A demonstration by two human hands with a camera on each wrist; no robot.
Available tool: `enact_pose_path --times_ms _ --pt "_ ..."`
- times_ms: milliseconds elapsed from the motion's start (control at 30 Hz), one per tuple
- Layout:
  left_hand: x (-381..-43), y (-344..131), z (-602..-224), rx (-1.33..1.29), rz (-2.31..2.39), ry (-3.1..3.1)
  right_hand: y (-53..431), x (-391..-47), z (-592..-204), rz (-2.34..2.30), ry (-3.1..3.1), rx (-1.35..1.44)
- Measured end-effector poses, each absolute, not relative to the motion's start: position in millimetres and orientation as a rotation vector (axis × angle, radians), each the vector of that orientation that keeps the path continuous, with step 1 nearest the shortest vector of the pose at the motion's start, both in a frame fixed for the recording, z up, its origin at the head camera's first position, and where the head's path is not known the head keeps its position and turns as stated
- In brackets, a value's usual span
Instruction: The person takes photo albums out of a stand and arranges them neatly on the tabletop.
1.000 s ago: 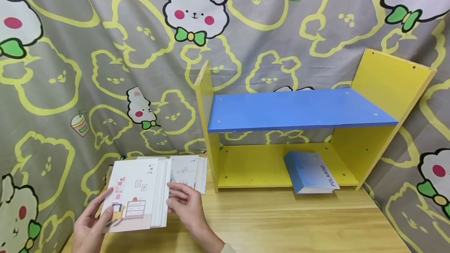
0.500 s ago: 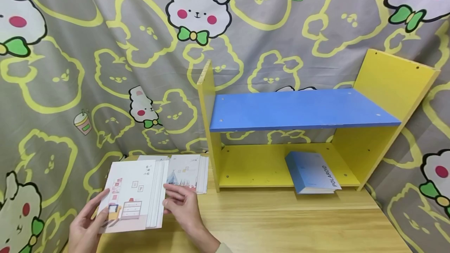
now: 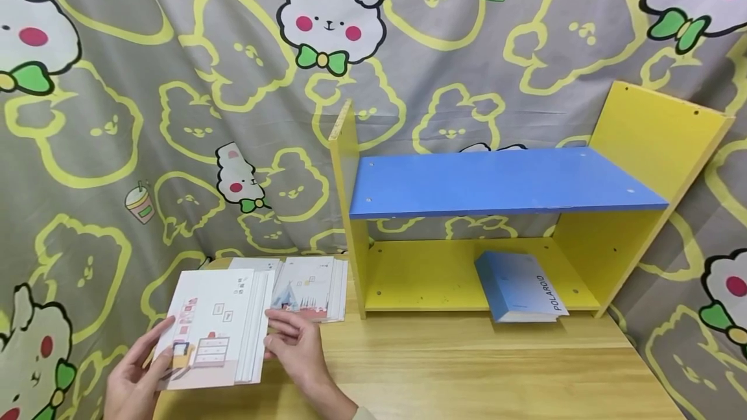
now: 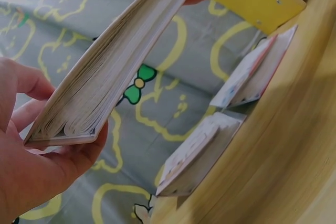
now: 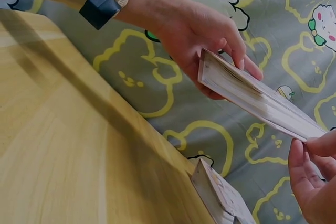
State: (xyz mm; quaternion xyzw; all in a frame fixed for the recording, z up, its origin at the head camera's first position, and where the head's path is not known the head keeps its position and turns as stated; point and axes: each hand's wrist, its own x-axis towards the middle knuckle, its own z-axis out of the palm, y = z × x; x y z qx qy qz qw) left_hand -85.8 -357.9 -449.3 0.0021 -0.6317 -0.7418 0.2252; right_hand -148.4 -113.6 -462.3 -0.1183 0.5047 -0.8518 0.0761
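Note:
A white book (image 3: 204, 303) with a printed room scene on its cover is held up at the left, tilted above the table. My left hand (image 3: 137, 368) grips its left edge, thumb on the cover. My right hand (image 3: 300, 349) pinches its right side between thumb and fingers. The left wrist view shows the book's edge (image 4: 100, 72), its pages loosely fanned between the covers. Behind it lie a second white book (image 3: 306, 284) with a tent picture and another white one (image 3: 251, 263), partly hidden by the held book.
A yellow shelf unit (image 3: 633, 264) with a blue board (image 3: 502, 180) stands at the right. On its bottom board lies a blue book (image 3: 519, 287) marked POLAROID, jutting past the front edge. A patterned curtain (image 3: 274, 115) hangs behind the wooden table (image 3: 467, 368).
Both hands and the held book have shifted left and slightly down in the head view, uncovering more of the books behind. The shelf and the blue book have not moved on the table.

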Motion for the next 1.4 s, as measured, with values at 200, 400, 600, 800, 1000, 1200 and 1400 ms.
enact_pose_path --times_ms 200,400,600,800,1000,1200,1400 --pt "-84 -363 -449 0.022 -2.031 -1.766 -120 -146 -462 -2.562 1.516 -0.329" --pt "-83 -369 -451 -0.069 -2.044 -1.748 -124 -144 -461 -2.570 1.510 -0.308" --pt "-83 -373 -453 0.032 -2.024 -1.799 -128 -144 -464 -2.570 1.513 -0.312" --pt "-84 -378 -457 0.101 -1.997 -1.843 -131 -144 -467 -2.556 1.533 -0.314" --pt "-84 -381 -459 0.112 -2.010 -1.843 -134 -144 -470 -2.549 1.534 -0.320" --pt "-79 -389 -461 0.241 -2.021 -1.877 -140 -143 -474 -2.519 1.579 -0.302" --pt "-76 -394 -465 0.262 -2.022 -1.894 -146 -141 -475 -2.488 1.622 -0.239"
